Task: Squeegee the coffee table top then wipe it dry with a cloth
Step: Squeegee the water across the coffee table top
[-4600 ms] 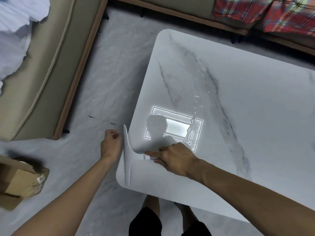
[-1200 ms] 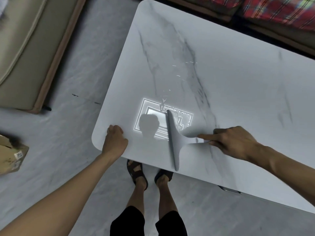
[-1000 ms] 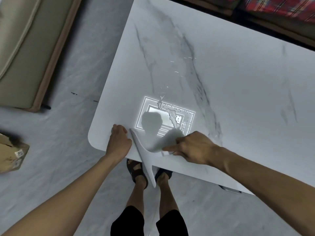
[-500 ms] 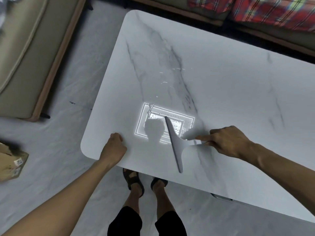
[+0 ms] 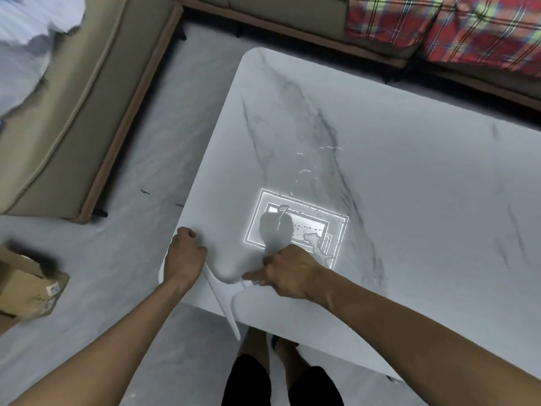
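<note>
The white marble coffee table top (image 5: 409, 177) fills the right of the view, with water streaks and a bright reflected light patch near its front left. My right hand (image 5: 288, 271) grips the handle of a pale grey squeegee (image 5: 225, 300), index finger stretched along the handle. The blade lies at the table's front left corner, its lower end poking past the front edge. My left hand (image 5: 184, 256) rests curled on that corner, just left of the blade, holding nothing. No cloth is in view.
A beige sofa (image 5: 67, 112) stands to the left, another with a red plaid cover (image 5: 439, 27) runs along the back. A cardboard box (image 5: 26, 288) sits on the floor at the left. My feet (image 5: 272, 347) are below the table's front edge.
My right hand has dragged the squeegee left and toward me, from the middle of the wet patch to the front left corner, up against my left hand. The left hand stayed put.
</note>
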`<state>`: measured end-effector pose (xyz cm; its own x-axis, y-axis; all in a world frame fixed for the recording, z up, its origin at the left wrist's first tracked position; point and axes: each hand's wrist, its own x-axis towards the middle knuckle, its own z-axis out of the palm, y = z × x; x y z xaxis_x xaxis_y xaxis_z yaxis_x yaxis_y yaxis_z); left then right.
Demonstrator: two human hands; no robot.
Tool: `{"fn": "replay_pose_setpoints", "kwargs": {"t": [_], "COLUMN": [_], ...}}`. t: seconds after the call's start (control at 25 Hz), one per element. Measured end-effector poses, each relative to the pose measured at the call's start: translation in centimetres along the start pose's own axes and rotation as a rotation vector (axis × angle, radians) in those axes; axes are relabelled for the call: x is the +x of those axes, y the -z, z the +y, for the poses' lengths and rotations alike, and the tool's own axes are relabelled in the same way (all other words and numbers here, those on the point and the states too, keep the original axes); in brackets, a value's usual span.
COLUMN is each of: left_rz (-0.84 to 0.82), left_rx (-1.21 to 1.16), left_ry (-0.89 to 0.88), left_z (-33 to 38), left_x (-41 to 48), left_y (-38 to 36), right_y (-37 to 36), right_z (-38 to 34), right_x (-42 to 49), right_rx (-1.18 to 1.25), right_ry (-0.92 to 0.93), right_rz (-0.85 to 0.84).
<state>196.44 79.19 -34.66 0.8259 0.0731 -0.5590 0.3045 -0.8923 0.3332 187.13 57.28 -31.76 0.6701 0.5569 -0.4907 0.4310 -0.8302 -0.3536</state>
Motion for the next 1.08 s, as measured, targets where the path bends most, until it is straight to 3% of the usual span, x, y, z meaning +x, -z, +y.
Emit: {"fn": "replay_pose_setpoints", "kwargs": {"t": [0.16,0.48,0.68,0.88,0.96,1.08], "left_rz": [-0.094,-0.285,-0.261,-0.254,-0.254,-0.303], "left_rx": [-0.013,0.028,0.097,0.158,0.185,0.254], "left_ry": [-0.001,-0.235,-0.376,-0.447,-0.453,-0.406], "left_z": [1.1,8.6,12.7,15.7,17.0,18.4], "left_x": [2.5,4.4,4.7,6.6,7.5,8.4], "left_y": [-0.1,-2.7,-4.3,-6.0,-6.8,-7.7], "right_y": [1.5,2.0,1.9,7.7,10.8,14.1], "right_z": [4.7,13.9,14.5,20.1,24.4,29.5], "right_x": [0.6,-13.6,-18.9,-12.0,-7.1,-1.1], "right_rx": [0.003,0.159,0.163,0.448,0.61,0.666], "right_ry": [-0.119,-0.574,-0.761,-0.986,-1.007,-1.048], "right_rz": [0.072,0.259,0.191,0.455,0.565,0.627]}}
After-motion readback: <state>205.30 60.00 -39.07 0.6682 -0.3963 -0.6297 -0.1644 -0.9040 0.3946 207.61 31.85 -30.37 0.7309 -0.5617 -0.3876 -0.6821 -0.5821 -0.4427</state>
